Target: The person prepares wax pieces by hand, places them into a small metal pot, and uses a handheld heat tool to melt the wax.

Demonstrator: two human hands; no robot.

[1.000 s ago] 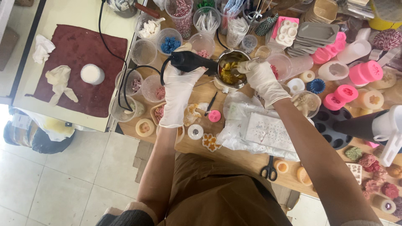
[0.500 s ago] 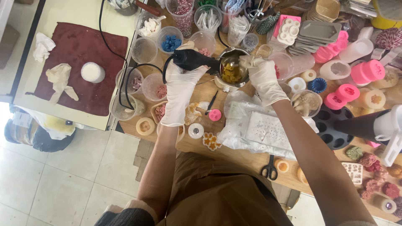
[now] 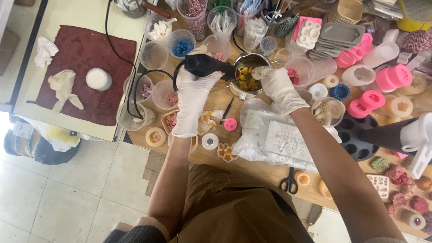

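Observation:
Both hands wear white gloves. My left hand (image 3: 192, 94) grips a black corded heat tool (image 3: 204, 66) whose nozzle points into a small metal pot (image 3: 250, 58). Yellow wax chunks (image 3: 245, 78) fill the pot. My right hand (image 3: 278, 86) rests at the pot's right rim, fingers closed around a thin stirring tool that dips into the wax; the tool itself is mostly hidden. The tool's black cord (image 3: 135, 90) loops left across the table.
Clear plastic cups (image 3: 182, 42) of coloured wax bits crowd the back. Pink silicone moulds (image 3: 371, 100) and a dark muffin tray (image 3: 355, 139) lie right. A white perforated sheet on plastic (image 3: 288, 140), scissors (image 3: 289, 183) and a maroon cloth (image 3: 85, 72) with a white candle (image 3: 98, 79) are nearby.
My right hand shifted slightly around the pot's rim, stirring the yellow wax. My left hand kept the heat tool aimed into the pot.

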